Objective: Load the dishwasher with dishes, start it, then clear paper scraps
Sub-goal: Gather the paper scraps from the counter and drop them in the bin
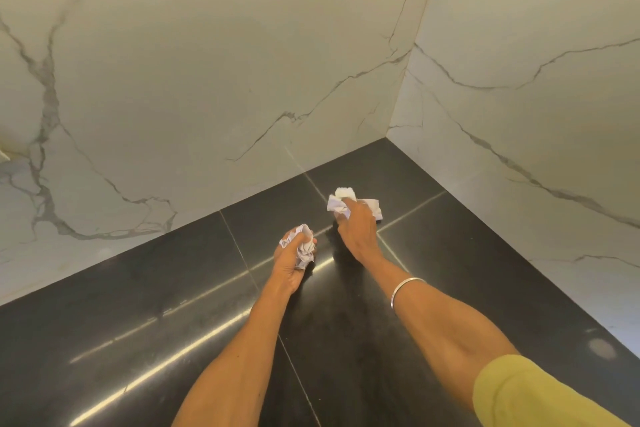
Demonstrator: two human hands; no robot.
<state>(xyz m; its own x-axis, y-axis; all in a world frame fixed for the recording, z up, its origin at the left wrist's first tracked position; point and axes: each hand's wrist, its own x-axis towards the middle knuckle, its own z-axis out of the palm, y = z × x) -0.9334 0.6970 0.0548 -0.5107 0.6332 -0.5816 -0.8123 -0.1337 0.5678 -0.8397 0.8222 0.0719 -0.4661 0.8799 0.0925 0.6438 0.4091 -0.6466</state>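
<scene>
Paper scraps: one crumpled wad (304, 246) is in the left hand (294, 258), fingers curled round it, held just above the dark glossy tiled floor (138, 322). More white scraps (341, 199) lie on the floor near the corner where two marble-veined walls (207, 62) meet; the right hand (356, 225) is on them w/ fingers bent down over the pile, gripping the paper. A flat scrap (375, 206) pokes out on the hand's right side. Right wrist has a thin silver bangle (405, 289); a yellow-green sleeve (540, 395) shows at bottom right. Light streaks reflect across the tiles.
</scene>
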